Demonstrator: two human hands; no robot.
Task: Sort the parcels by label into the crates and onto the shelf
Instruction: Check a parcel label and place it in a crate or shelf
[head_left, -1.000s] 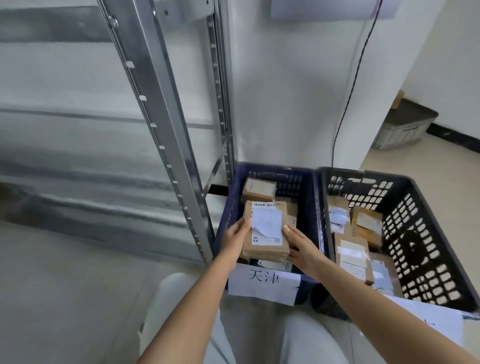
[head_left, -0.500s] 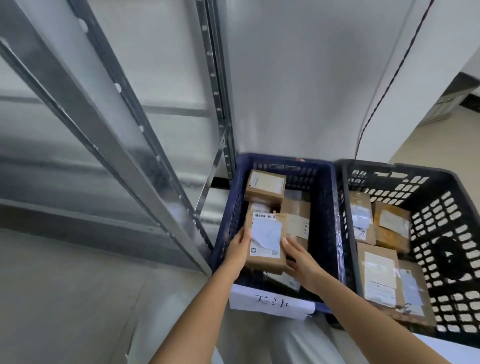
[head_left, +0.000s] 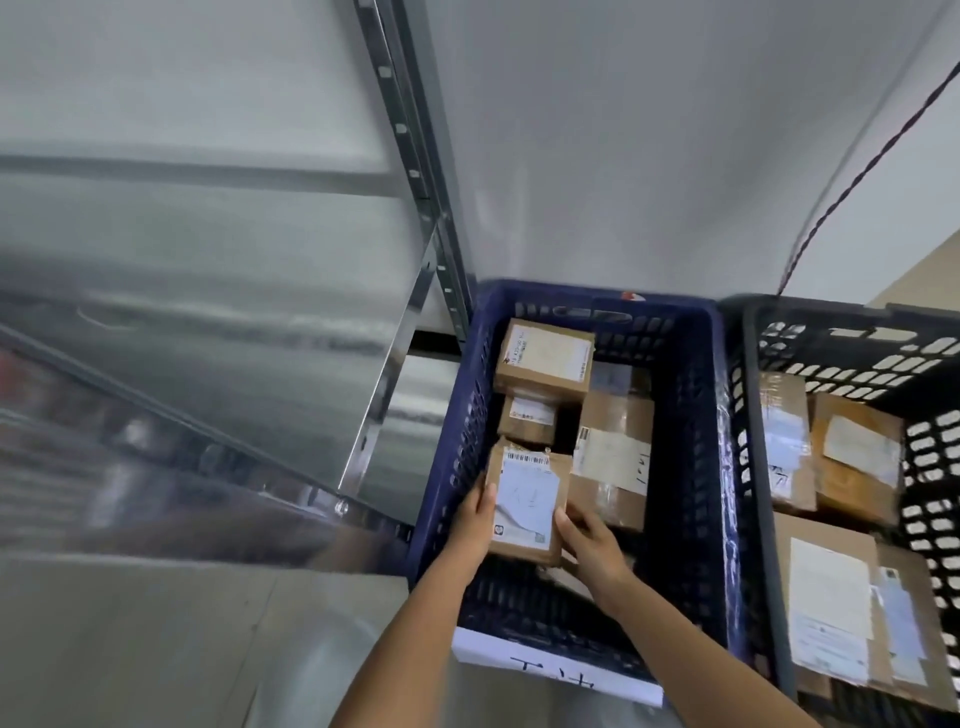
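Both hands — left hand (head_left: 474, 525), right hand (head_left: 592, 545) — grip a parcel (head_left: 525, 504) inside the blue crate (head_left: 691, 467) beside a metal shelf (head_left: 410, 156).

head view, steeply down, close

Both hands, left hand (head_left: 474, 525) and right hand (head_left: 592, 545), gripping a labelled parcel (head_left: 524, 501) inside the blue crate (head_left: 685, 467); black crate (head_left: 748, 395) alongside.
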